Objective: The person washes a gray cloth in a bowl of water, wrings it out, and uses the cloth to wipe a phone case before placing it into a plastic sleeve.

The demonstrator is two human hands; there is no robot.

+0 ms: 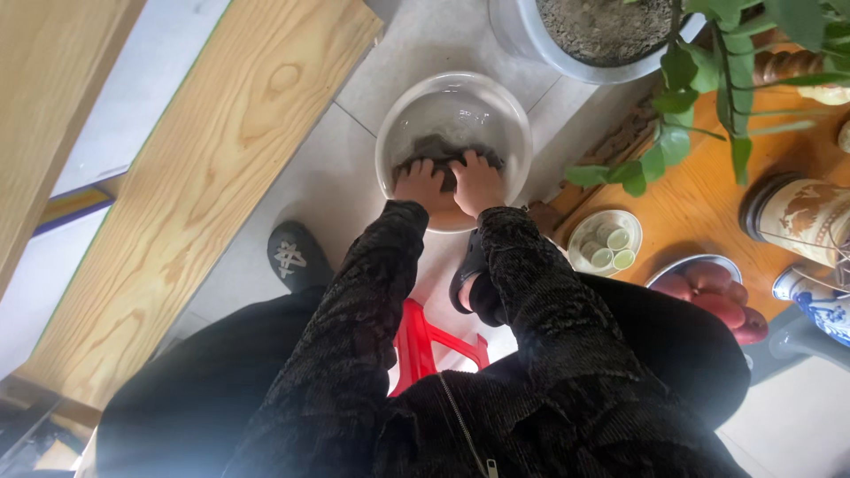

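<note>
Dark sleeves reach forward: left hand (419, 183) and right hand (477, 181) press side by side, each grip clenched on the dark cloth (443, 149) in the white basin (453, 106).

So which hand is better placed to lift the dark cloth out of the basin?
Roughly equal, perhaps right: left hand and right hand both press the dark cloth in the basin; right sits nearer its middle.

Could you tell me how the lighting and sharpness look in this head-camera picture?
Head view: a pale haze of glare washes the lower left corner; both hands, left hand and right hand, are sharp in the white basin; straight edges of the wooden plank lean outward, a wide-lens effect.
</note>
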